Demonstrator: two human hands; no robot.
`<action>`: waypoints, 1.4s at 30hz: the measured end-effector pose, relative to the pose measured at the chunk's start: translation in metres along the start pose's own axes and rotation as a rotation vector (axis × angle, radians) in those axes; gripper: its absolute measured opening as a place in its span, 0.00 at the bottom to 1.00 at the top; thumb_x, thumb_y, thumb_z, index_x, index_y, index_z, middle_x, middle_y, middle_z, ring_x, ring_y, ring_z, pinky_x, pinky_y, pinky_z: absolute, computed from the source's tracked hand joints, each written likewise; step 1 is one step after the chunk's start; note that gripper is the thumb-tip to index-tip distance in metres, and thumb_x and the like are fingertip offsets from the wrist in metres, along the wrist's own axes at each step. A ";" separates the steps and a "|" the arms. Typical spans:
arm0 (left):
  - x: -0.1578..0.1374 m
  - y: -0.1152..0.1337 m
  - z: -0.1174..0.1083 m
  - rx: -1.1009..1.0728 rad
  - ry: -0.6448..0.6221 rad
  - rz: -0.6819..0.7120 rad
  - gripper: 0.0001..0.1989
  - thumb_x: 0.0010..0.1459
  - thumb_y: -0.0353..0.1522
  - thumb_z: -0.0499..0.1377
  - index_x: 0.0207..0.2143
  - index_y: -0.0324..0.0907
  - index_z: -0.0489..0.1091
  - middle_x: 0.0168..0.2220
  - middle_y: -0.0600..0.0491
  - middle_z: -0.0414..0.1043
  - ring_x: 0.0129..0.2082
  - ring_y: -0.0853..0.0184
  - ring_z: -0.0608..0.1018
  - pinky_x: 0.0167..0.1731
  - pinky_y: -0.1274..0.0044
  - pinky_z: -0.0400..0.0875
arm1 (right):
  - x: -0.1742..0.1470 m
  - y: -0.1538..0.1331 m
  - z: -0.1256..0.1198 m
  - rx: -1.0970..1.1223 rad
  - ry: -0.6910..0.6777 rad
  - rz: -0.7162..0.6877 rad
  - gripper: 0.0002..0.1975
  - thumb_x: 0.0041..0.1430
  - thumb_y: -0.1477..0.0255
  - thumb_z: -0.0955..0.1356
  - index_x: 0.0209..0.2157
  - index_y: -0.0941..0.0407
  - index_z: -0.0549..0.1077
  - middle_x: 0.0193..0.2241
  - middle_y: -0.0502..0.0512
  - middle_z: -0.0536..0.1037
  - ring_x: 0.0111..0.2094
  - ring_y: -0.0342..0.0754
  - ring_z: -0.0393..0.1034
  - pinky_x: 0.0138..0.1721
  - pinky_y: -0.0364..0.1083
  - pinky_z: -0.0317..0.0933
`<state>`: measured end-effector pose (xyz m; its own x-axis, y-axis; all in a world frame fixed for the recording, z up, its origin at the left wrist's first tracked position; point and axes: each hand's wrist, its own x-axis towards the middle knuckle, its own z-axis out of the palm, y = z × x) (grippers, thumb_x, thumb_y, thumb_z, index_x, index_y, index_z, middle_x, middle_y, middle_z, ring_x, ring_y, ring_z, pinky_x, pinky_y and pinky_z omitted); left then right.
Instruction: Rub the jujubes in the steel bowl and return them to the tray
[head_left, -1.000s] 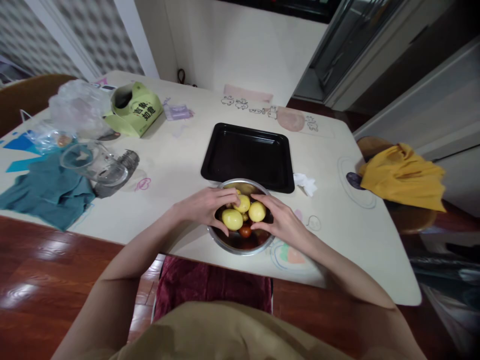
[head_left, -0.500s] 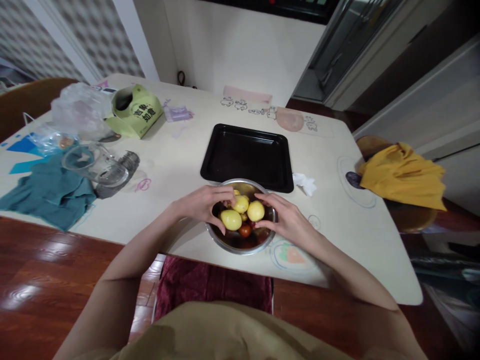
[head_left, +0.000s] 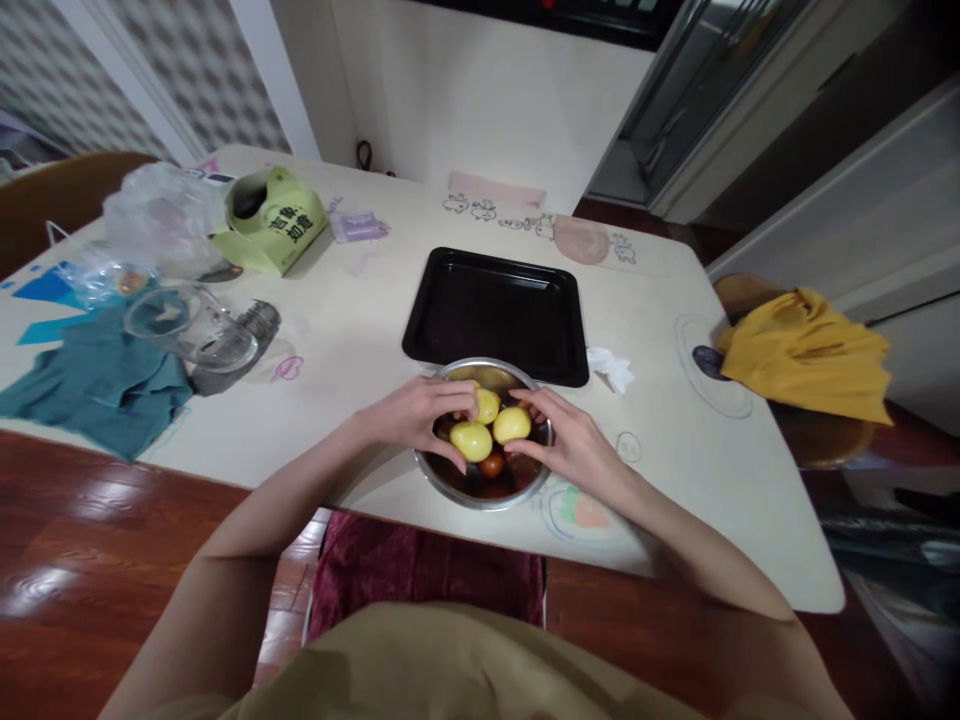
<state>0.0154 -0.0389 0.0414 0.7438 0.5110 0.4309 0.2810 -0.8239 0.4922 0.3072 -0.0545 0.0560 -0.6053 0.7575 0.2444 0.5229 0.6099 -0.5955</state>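
Note:
A steel bowl (head_left: 501, 378) stands at the table's near edge and holds several yellow lemons and a small red tomato (head_left: 491, 464). My left hand (head_left: 431, 415) reaches over the bowl's left rim, its thumb and fingers closed around a lemon (head_left: 471, 442) at the front. Another lemon (head_left: 487, 405) lies just behind that one, against the curled fingers. From the right side, my right hand (head_left: 562, 430) grips a third lemon (head_left: 512, 426) between thumb and fingers. Deeper contents of the bowl are partly hidden by the fruit and hands.
Right behind the bowl lies a black baking tray (head_left: 495, 310), with a crumpled tissue (head_left: 611, 369) beside it. Leftward are a glass jug (head_left: 191, 328) on its side, a teal cloth (head_left: 97, 385), a green box (head_left: 274, 220) and a plastic bag (head_left: 161, 220). A yellow cloth (head_left: 810, 350) drapes a chair.
My left hand has shifted slightly to the right, and the front lemon has moved with it, closer to the lemon in my right hand. My right hand has barely moved.

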 end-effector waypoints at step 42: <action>-0.007 -0.049 0.005 0.290 0.291 -0.443 0.20 0.77 0.35 0.47 0.63 0.42 0.70 0.64 0.43 0.73 0.66 0.58 0.73 0.67 0.59 0.69 | 0.023 0.094 0.026 -0.068 0.246 -0.140 0.20 0.77 0.62 0.59 0.57 0.54 0.77 0.54 0.65 0.81 0.59 0.60 0.74 0.61 0.65 0.70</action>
<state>-0.0007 -0.0031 0.0107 0.3332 0.8332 0.4413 0.7103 -0.5296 0.4637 0.3271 0.0149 -0.0141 -0.5149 0.6937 0.5036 0.4888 0.7203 -0.4922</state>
